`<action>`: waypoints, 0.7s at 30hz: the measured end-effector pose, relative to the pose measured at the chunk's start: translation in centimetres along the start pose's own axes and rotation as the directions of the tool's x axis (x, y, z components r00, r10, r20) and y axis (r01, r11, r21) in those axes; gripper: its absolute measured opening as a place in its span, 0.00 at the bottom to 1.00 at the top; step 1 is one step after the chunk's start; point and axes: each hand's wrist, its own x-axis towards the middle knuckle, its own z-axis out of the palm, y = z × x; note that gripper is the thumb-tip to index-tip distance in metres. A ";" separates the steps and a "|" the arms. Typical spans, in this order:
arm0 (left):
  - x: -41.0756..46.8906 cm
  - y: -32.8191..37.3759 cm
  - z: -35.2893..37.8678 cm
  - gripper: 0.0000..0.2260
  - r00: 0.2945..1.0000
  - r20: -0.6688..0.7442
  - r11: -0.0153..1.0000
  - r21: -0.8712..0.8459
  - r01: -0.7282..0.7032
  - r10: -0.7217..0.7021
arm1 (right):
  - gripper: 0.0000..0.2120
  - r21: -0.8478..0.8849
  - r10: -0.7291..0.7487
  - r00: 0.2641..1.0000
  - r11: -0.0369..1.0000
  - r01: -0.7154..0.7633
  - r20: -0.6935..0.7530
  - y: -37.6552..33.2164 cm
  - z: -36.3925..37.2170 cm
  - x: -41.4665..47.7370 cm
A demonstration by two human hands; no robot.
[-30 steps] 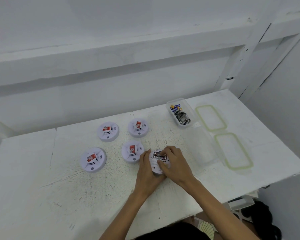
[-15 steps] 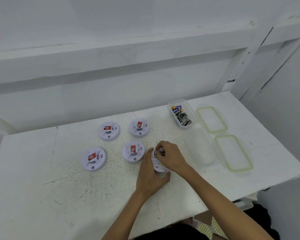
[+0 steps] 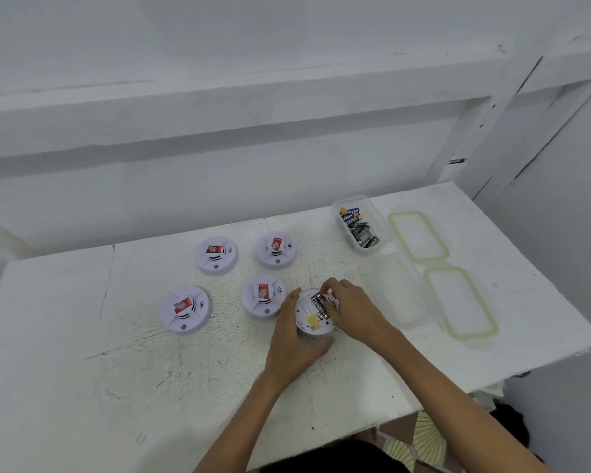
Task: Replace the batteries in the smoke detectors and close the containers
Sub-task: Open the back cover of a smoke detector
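Desk point(image 3: 82, 370) of scuffed white paint fills the lower view. Two clear lids with green rims lie flat toward its 3 o'clock side, the far lid point(image 3: 418, 235) and the near lid point(image 3: 461, 303). The near container point(image 3: 400, 291), clear, stands just beside the near lid at that lid's 9 o'clock. The far container point(image 3: 377, 216) stands at the far lid's 9 o'clock.

Both hands meet near the desk's middle on an upturned detector point(image 3: 313, 319). The left hand point(image 3: 292, 346) cups its 8 o'clock edge, fingers curled round the rim. The right hand point(image 3: 355, 308) reaches over its 2 o'clock edge, fingertips bent down onto the open battery bay. Whether they pinch a battery I cannot tell.

Four other detectors point(image 3: 263, 297) sit face up from the upturned one's 9 to 11 o'clock, each with a red label. Batteries point(image 3: 364, 233) lie loose in the far container.
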 end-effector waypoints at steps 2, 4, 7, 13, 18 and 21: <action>0.1 0.0 0.1 0.44 1.000 -0.015 1.000 -0.002 0.022 -0.022 | 0.10 -0.057 -0.029 1.000 0.998 0.030 0.011 -0.2 -0.1 0.0; 0.1 -0.2 0.3 0.43 0.999 -0.028 1.000 0.004 0.020 -0.020 | 0.10 -0.118 -0.055 0.998 0.991 0.058 0.029 -0.3 -0.3 0.2; 0.2 -0.5 0.5 0.43 0.999 -0.034 1.000 0.010 0.019 -0.019 | 0.09 -0.188 -0.065 0.996 0.979 0.076 0.066 -0.5 -0.7 0.9; 0.0 -0.6 0.8 0.43 0.998 -0.054 1.000 0.016 0.023 -0.022 | 0.10 -0.250 -0.105 0.989 0.960 0.129 0.108 -0.6 -0.8 1.4; 1.8 0.0 1.3 0.42 1.000 -0.008 1.000 -0.011 0.021 -0.021 | 0.08 -0.257 -0.105 0.986 0.957 0.136 0.132 -0.7 -1.9 3.1; 2.6 0.0 1.5 0.44 0.999 0.022 0.999 0.022 0.026 -0.026 | 0.07 -0.239 -0.111 0.981 0.960 0.147 0.157 -0.6 -3.0 4.1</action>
